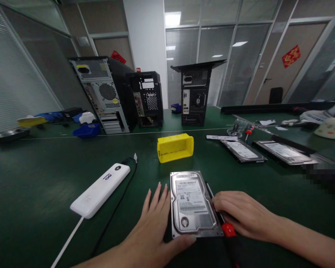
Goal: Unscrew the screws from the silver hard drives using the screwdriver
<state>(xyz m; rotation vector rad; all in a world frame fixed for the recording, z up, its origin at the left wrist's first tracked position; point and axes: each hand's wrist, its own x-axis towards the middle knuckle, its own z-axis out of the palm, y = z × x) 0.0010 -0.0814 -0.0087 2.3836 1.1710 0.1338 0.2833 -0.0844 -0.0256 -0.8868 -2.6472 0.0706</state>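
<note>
A silver hard drive (192,203) with a white label lies flat on the green table, in front of the person. My left hand (156,227) rests along its left side, fingers stretched out and thumb over the drive's near edge. At the drive's right side, my right hand (240,210) has its fingers curled round a screwdriver (228,229) with a red and black handle. The screwdriver's shaft runs beside the drive's right edge. Just beyond the drive sits a yellow plastic bin (175,147), its open side facing the camera.
A white power strip (102,190) and black cable lie at left. Two more drives (242,150) (284,152) lie at right, near a clear cup (239,127). Computer cases (108,93) (146,98) (195,95) stand behind, with a blue bin (86,130) at left.
</note>
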